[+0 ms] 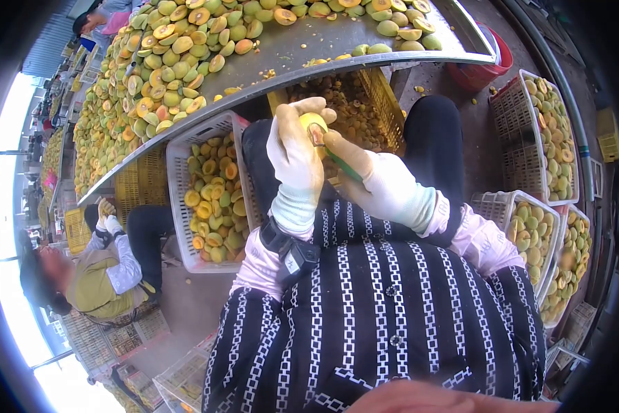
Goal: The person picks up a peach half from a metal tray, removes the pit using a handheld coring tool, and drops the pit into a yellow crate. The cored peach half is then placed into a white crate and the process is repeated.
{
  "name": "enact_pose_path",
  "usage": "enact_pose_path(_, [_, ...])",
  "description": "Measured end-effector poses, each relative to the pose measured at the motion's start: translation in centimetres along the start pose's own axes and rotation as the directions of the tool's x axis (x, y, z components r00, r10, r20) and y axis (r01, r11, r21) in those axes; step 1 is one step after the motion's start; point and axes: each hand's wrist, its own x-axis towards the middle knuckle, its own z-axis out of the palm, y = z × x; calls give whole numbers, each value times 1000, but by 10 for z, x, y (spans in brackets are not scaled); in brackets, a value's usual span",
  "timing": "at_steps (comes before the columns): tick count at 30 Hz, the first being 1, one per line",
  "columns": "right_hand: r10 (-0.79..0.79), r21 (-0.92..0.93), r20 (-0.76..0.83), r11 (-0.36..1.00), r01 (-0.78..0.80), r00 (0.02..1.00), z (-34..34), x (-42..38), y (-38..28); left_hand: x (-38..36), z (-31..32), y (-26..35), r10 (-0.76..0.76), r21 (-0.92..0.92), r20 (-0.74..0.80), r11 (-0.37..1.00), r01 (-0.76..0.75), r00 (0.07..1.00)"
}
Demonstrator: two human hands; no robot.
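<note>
My left hand (299, 148), in a white glove with a stained palm and fingers, holds up a yellow fruit half (313, 124) with brown at its centre. Close against it is my right hand (364, 168), also gloved, its fingers wrapped round a green-handled tool (344, 166). The tool's tip meets the fruit and is mostly hidden by my fingers. Both hands are above my lap, before the metal table's edge. Below them, between my knees, a yellow crate (381, 96) holds brownish pieces.
A metal table (282, 51) bears heaped fruit halves. A white crate (178, 199) of halves stands at left, near a seated co-worker (110, 275). At right are more filled crates (516, 138) and a red bucket (485, 69).
</note>
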Motion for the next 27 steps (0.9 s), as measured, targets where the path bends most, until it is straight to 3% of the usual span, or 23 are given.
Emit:
enact_pose_path(2, [42, 189, -1, 981, -41, 999, 2, 0, 0, 3, 2, 11, 62, 246, 64, 966, -76, 996])
enact_pose_path(3, [42, 190, 0, 981, -41, 999, 3, 0, 1, 4, 0, 23, -200, 237, 67, 955, 180, 977])
enact_pose_path(5, [-15, 32, 5, 999, 15, 1000, 7, -1, 2, 3, -8, 15, -247, 145, 84, 961, 233, 965])
enact_pose_path(7, [48, 46, 51, 998, -50, 998, 5, 1, -2, 6, -17, 5, -308, 68, 110, 951, 302, 945])
enact_pose_path(9, [110, 46, 106, 992, -116, 988, 3, 1, -2, 8, -17, -5, -242, 120, 67, 965, 233, 968])
enact_pose_path(11, [97, 136, 88, 985, -109, 991, 12, -1, 8, 3, -13, -19, -34, 201, -37, 979, 41, 999])
enact_pose_path(12, [84, 227, 68, 969, -97, 994, 17, -1, 12, 2, -13, -22, -36, 200, -39, 979, 43, 999])
enact_pose_path(14, [103, 237, 114, 963, -128, 988, 21, 0, 17, 1, -16, -28, 20, 154, -86, 988, -7, 996])
enact_pose_path(15, [118, 240, 156, 959, -153, 981, 21, 2, 19, 6, -25, -29, -186, 51, -40, 981, 188, 982])
enact_pose_path(16, [119, 240, 156, 958, -155, 981, 19, 3, 20, 7, -33, -31, -187, 51, -39, 981, 189, 982])
enact_pose_path(18, [95, 80, 228, 990, -115, 969, 11, 8, 21, 8, -47, -37, -378, -35, 107, 923, 383, 920])
enact_pose_path(19, [147, -12, 262, 989, -149, 954, 7, 9, 20, 8, -46, -34, -425, -42, 105, 901, 431, 899])
enact_pose_path(23, [106, -51, 217, 994, -97, 970, 4, 12, 19, 6, -44, -33, -381, 1, 127, 923, 384, 916])
enact_pose_path(25, [311, -291, 316, 931, -220, 896, 0, 15, 10, 7, -44, -34, -399, -16, 117, 915, 404, 909])
enact_pose_path(27, [311, -308, 328, 928, -210, 892, 4, 14, 12, 5, -40, -36, -412, -22, 112, 909, 417, 904])
